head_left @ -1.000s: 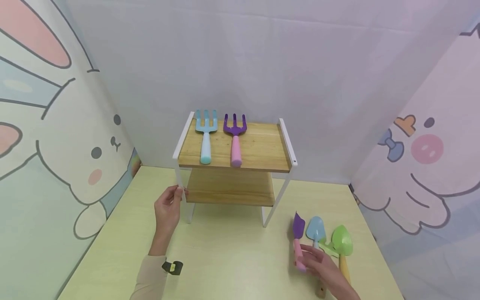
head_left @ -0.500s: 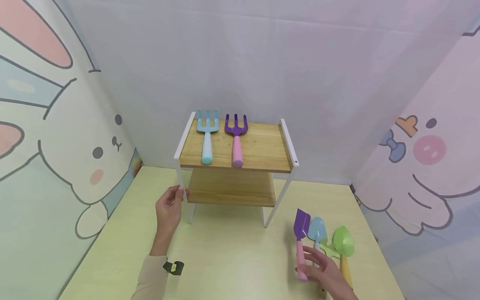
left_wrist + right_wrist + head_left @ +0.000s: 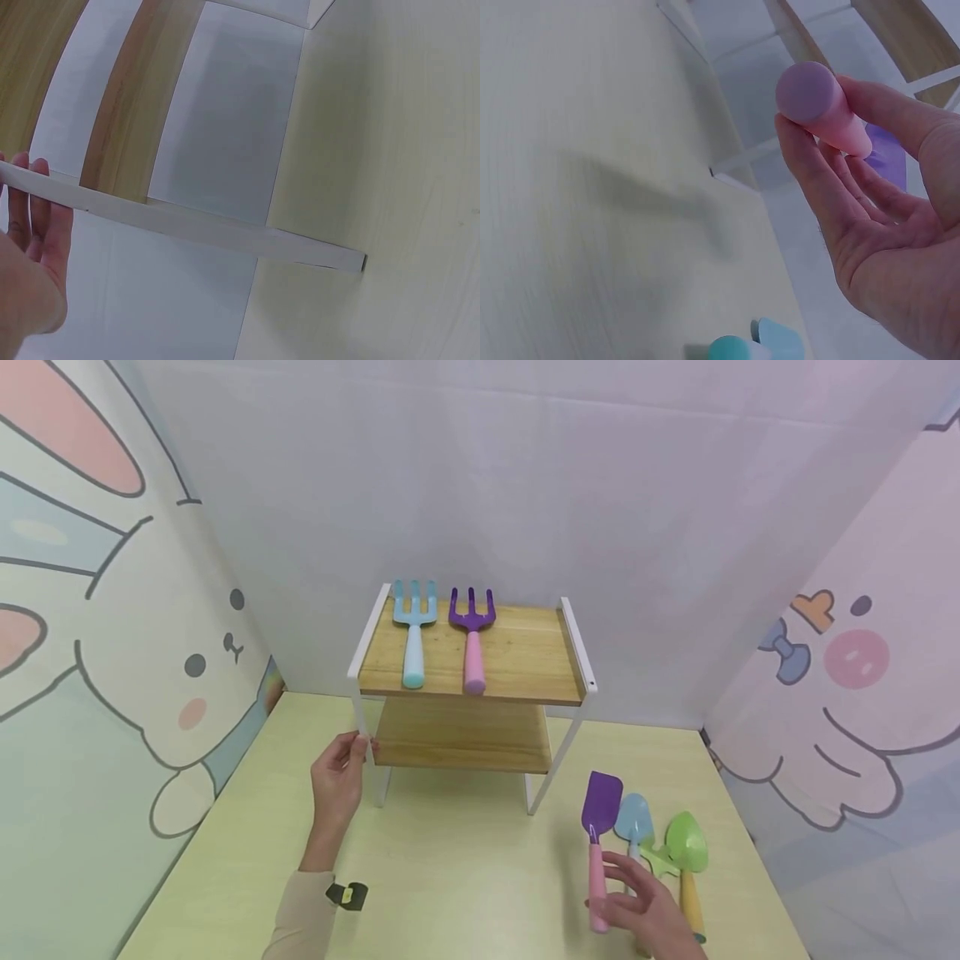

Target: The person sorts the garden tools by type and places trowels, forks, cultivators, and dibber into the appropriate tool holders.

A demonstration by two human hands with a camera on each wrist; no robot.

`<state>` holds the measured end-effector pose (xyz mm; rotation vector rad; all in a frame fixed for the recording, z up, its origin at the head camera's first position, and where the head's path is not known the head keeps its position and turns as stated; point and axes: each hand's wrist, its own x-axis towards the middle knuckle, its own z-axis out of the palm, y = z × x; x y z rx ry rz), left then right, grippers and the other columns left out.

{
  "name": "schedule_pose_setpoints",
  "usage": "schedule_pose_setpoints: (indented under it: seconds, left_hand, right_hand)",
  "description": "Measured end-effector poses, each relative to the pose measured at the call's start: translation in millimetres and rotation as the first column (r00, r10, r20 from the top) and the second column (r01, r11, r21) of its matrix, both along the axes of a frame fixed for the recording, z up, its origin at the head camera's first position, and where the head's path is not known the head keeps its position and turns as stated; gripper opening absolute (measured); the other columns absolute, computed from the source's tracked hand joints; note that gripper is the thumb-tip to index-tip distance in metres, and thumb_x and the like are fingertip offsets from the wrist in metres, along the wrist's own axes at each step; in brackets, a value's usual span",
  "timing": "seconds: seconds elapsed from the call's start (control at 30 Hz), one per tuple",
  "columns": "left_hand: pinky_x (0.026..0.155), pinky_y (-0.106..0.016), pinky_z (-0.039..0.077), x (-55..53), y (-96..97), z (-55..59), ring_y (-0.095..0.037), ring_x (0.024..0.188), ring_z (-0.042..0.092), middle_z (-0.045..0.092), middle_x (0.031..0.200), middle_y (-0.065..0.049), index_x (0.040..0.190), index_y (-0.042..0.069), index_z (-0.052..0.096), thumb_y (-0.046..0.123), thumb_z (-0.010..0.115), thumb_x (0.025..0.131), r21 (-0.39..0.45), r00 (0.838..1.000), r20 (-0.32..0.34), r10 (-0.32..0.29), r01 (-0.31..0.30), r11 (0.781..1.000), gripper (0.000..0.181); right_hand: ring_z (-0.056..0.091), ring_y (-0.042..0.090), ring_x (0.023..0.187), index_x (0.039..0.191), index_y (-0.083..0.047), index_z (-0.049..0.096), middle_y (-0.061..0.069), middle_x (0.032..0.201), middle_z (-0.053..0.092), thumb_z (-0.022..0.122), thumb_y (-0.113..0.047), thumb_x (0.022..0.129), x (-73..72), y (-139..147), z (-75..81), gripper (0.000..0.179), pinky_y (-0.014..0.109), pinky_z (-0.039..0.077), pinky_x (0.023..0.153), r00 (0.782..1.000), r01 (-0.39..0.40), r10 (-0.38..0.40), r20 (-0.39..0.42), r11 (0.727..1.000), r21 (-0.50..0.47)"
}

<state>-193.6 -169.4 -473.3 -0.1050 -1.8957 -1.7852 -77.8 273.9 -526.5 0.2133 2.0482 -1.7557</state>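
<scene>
A small two-tier wooden shelf (image 3: 525, 652) with a white frame stands on the table. My left hand (image 3: 336, 781) holds its white front-left post (image 3: 165, 220), fingertips behind the post in the left wrist view. My right hand (image 3: 651, 910) grips a garden trowel by its pink handle (image 3: 806, 94), between thumb and fingers. The trowel's purple blade (image 3: 602, 802) points toward the shelf, and its shadow falls on the table. On the shelf's top board lie a light blue hand fork (image 3: 414, 647) and a purple hand fork with a pink handle (image 3: 473, 652), side by side.
Beside my right hand lie a light blue trowel (image 3: 635, 817) and a green trowel with a yellow handle (image 3: 686, 843). A light green piece (image 3: 660, 860) shows between them. Cartoon-printed curtains flank the pale table (image 3: 450, 877), with a plain white one behind.
The trowel in my right hand has turned so that its blade shows broad side up, and it has risen off the other tools. My left hand stays on the post.
</scene>
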Motion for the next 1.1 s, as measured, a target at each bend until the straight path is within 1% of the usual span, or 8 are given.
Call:
schedule_pose_setpoints:
  seconds: [0.23,0.4,0.57,0.7,0.8,0.93,1.07,1.1]
  left_hand:
    - [0.076,-0.019,0.051,1.2,0.5,0.4,-0.027,0.086,0.068,0.067,0.090,-0.027,0.097,-0.010,0.063,0.011,0.057,0.095,0.003,1.000,0.011,0.006,-0.006,1.000,0.021]
    - [0.075,-0.019,0.051,1.8,-0.2,0.5,-0.027,0.086,0.067,0.067,0.090,-0.026,0.098,-0.010,0.063,0.010,0.056,0.096,-0.016,1.000,0.007,0.012,-0.012,1.000,0.021]
    - [0.077,-0.022,0.052,1.2,-0.1,0.2,-0.033,0.086,0.066,0.067,0.090,-0.027,0.097,-0.011,0.063,0.010,0.057,0.095,-0.004,1.000,0.003,0.006,-0.006,1.000,0.022]
    - [0.076,-0.021,0.051,1.2,0.1,-0.4,-0.033,0.086,0.066,0.067,0.089,-0.025,0.097,-0.010,0.063,0.011,0.057,0.095,-0.020,1.000,0.006,0.017,-0.017,1.000,0.021]
    - [0.075,-0.018,0.050,1.2,0.4,-0.4,-0.033,0.087,0.065,0.067,0.090,-0.025,0.098,-0.009,0.063,0.010,0.057,0.096,-0.022,1.000,0.009,0.015,-0.014,1.000,0.021]
    - [0.077,-0.018,0.050,1.0,0.4,-0.1,-0.035,0.088,0.065,0.067,0.091,-0.027,0.098,-0.010,0.063,0.009,0.056,0.096,-0.006,1.000,0.009,0.003,-0.003,1.000,0.021]
    - [0.077,-0.018,0.050,1.0,0.2,-0.4,-0.034,0.088,0.065,0.067,0.090,-0.025,0.098,-0.010,0.063,0.009,0.056,0.096,-0.020,1.000,0.008,0.012,-0.012,1.000,0.020]
    - [0.077,-0.018,0.050,1.1,0.2,-0.6,-0.034,0.088,0.065,0.067,0.090,-0.025,0.098,-0.010,0.063,0.010,0.056,0.096,-0.027,1.000,0.008,0.016,-0.016,1.000,0.020]
  right_hand:
    - [0.061,0.037,0.106,0.144,-0.018,0.035,0.020,0.140,0.042,0.077,-0.021,0.079,2.7,-12.8,9.4,0.077,0.043,0.051,0.085,0.998,-0.006,0.006,-0.062,1.000,-0.003]
    - [0.063,0.030,0.101,0.140,-0.019,0.040,0.015,0.136,0.046,0.080,-0.026,0.076,3.2,-25.8,17.1,0.076,0.041,0.053,0.080,0.995,0.011,-0.004,-0.099,0.997,0.072]
    - [0.063,0.029,0.100,0.138,-0.022,0.043,0.012,0.135,0.047,0.079,-0.024,0.077,2.0,-34.5,20.6,0.070,0.038,0.054,0.078,0.987,-0.027,0.041,-0.156,0.995,0.092]
    - [0.063,0.023,0.100,0.135,-0.027,0.045,0.005,0.135,0.049,0.080,-0.032,0.076,-0.3,-41.5,23.5,0.069,0.035,0.052,0.078,0.987,-0.037,0.060,-0.146,0.987,0.156]
    - [0.064,0.024,0.100,0.135,-0.028,0.046,0.005,0.134,0.049,0.079,-0.029,0.077,-2.7,-46.6,25.0,0.066,0.036,0.054,0.076,0.982,-0.066,0.087,-0.166,0.989,0.129]
    - [0.066,0.028,0.097,0.137,-0.022,0.044,0.013,0.130,0.050,0.076,-0.016,0.081,-7.1,-52.4,24.9,0.065,0.040,0.056,0.072,0.949,-0.146,0.146,-0.280,0.989,0.020]
    - [0.066,0.031,0.095,0.139,-0.012,0.041,0.020,0.128,0.049,0.073,-0.008,0.082,-13.8,-57.9,25.6,0.065,0.044,0.056,0.069,0.903,-0.235,0.194,-0.384,0.970,-0.063]
    - [0.066,0.031,0.095,0.139,-0.011,0.041,0.020,0.128,0.050,0.073,-0.007,0.082,-15.6,-59.5,26.4,0.065,0.044,0.056,0.069,0.899,-0.245,0.197,-0.391,0.967,-0.075]
